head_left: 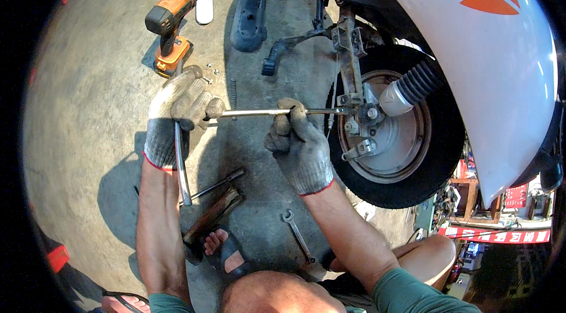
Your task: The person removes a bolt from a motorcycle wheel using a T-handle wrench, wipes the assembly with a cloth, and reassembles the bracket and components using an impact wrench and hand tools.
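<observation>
Both gloved hands are on a T-handle socket wrench (250, 113). My left hand (187, 102) is closed round its junction, with the crossbar sticking out above and below the fist. The fingers of my right hand (299, 142) wrap round the shaft farther right. The wrench lies roughly level, its far end reaching a bolt area on the metal bracket (352, 80) beside the wheel hub. I cannot tell whether the socket is seated on a bolt. The small wheel (386, 177) has a black tyre and a grey hub. A black ribbed boot (420, 83) joins a white cup next to it.
An orange-and-black cordless impact wrench (175, 9) stands on the concrete, with small bolts and a spring (233, 97) nearby. A black oblong cover (249, 18) and pedal lever (283, 50) lie beyond. Near my feet are a hammer (213, 214) and combination wrench (298, 235). A white body panel (477, 65) overhangs the wheel.
</observation>
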A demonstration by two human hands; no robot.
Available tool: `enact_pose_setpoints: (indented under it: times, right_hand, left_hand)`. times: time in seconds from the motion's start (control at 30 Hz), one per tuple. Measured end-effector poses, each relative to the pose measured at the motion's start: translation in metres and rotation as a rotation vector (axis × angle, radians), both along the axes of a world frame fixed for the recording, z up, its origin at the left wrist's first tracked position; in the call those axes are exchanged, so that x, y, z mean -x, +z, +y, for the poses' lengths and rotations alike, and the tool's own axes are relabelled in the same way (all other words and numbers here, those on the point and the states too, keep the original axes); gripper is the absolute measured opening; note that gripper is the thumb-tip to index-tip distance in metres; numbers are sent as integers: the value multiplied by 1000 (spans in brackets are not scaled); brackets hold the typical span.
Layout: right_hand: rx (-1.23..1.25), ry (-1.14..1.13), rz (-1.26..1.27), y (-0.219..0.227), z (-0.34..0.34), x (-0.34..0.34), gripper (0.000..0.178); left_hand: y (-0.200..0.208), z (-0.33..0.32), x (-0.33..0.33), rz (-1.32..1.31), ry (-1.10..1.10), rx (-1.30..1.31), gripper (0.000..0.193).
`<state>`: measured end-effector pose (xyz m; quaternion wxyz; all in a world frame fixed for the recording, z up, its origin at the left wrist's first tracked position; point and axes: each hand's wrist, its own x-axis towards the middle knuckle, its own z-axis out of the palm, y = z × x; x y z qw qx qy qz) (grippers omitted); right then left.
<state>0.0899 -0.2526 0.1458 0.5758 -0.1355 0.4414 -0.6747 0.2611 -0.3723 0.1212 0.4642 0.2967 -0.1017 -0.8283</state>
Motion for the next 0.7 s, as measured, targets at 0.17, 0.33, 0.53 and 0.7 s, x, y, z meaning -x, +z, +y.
enact_pose_setpoints:
  times: [0.17, 0.33, 0.53, 0.7]
  right_hand:
    - [4, 4, -9, 0, 1, 3, 26]
    - [-16, 10, 16, 0, 1, 3, 26]
    - [-25, -4, 1, 4, 1, 4, 26]
    - [-34, -17, -17, 5, 0, 0, 26]
  left_hand:
    - [-1, -2, 1, -13, -21, 40, 37]
    - [0, -2, -2, 15, -40, 91, 37]
    - [-1, -4, 0, -8, -33, 40, 33]
    - [-1, -5, -4, -9, -31, 67, 32]
